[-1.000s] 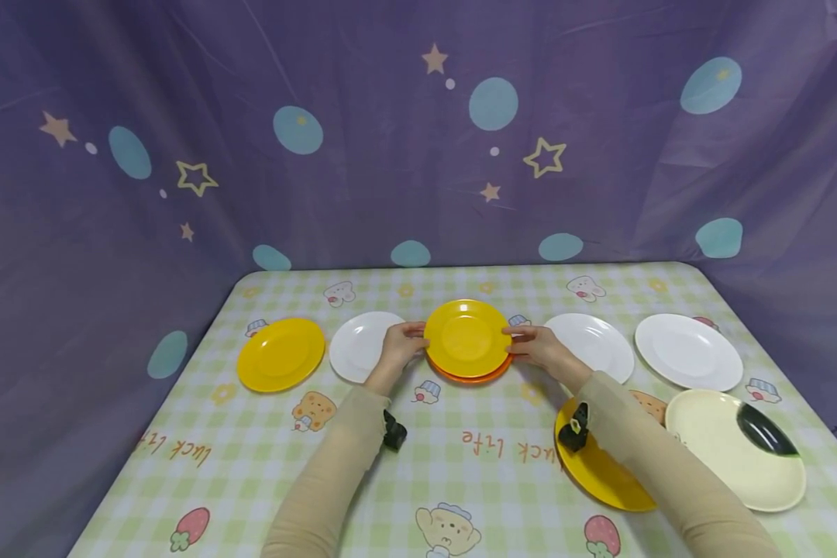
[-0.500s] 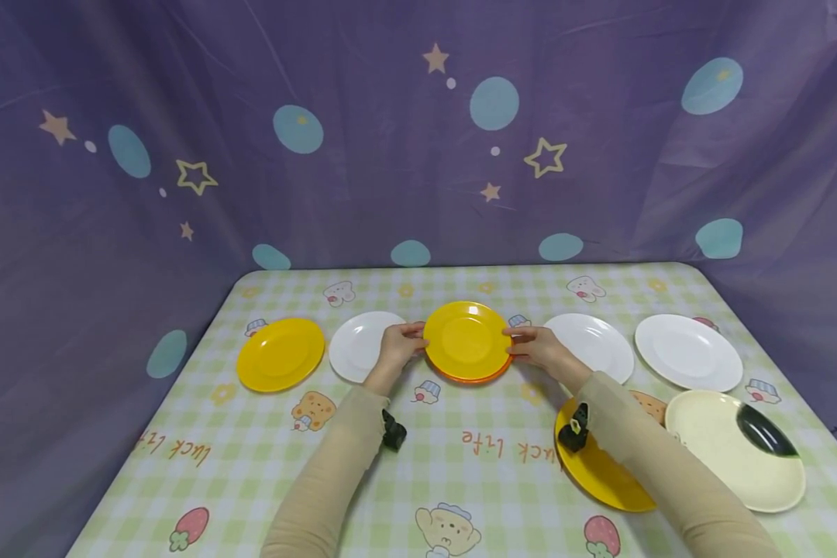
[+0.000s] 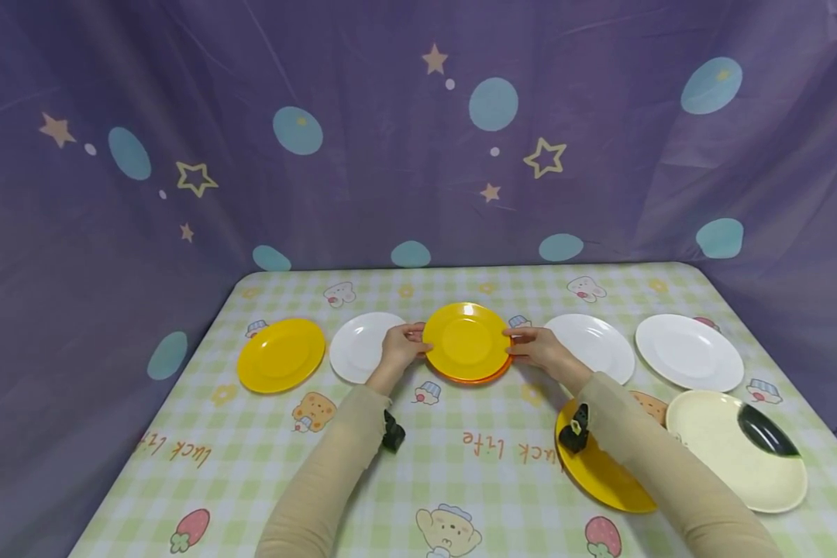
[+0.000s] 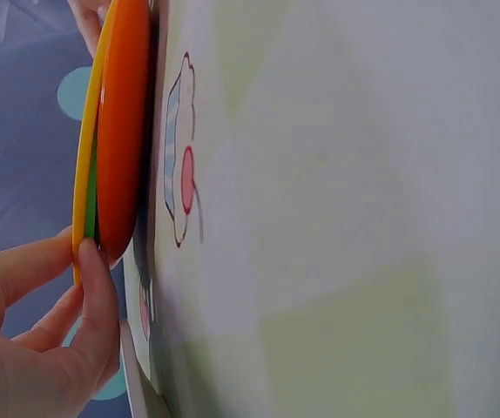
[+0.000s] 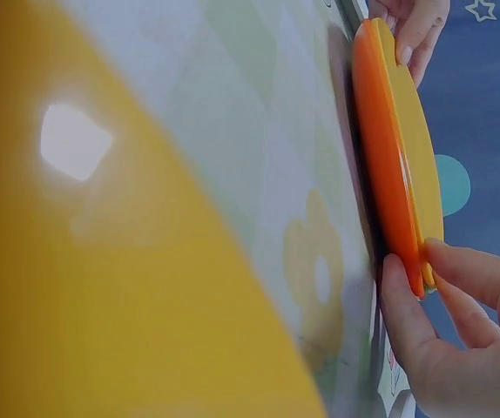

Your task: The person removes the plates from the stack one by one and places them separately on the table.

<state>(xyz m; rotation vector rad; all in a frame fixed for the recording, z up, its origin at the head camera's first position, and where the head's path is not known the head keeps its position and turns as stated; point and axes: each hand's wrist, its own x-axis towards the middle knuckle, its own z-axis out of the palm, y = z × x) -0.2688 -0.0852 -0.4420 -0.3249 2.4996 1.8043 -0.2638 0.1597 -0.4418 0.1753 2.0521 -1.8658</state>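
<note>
A small yellow plate lies over an orange plate at the table's middle. Between them a strip of green shows in the left wrist view, where the yellow rim stands a little apart from the orange plate. My left hand pinches the yellow plate's left rim between thumb and fingers. On the opposite side, my right hand holds the yellow plate's right rim; in the right wrist view its thumb lies against the orange plate's edge.
White plates flank the hands, one left, others right. Another yellow plate lies far left. Under my right forearm is a larger yellow plate, beside a cream plate with a dark patch. Behind hangs a purple curtain.
The yellow plate has shifted slightly toward me and down, so less of the orange plate's rim shows below it. Both hands keep nearly the same place.
</note>
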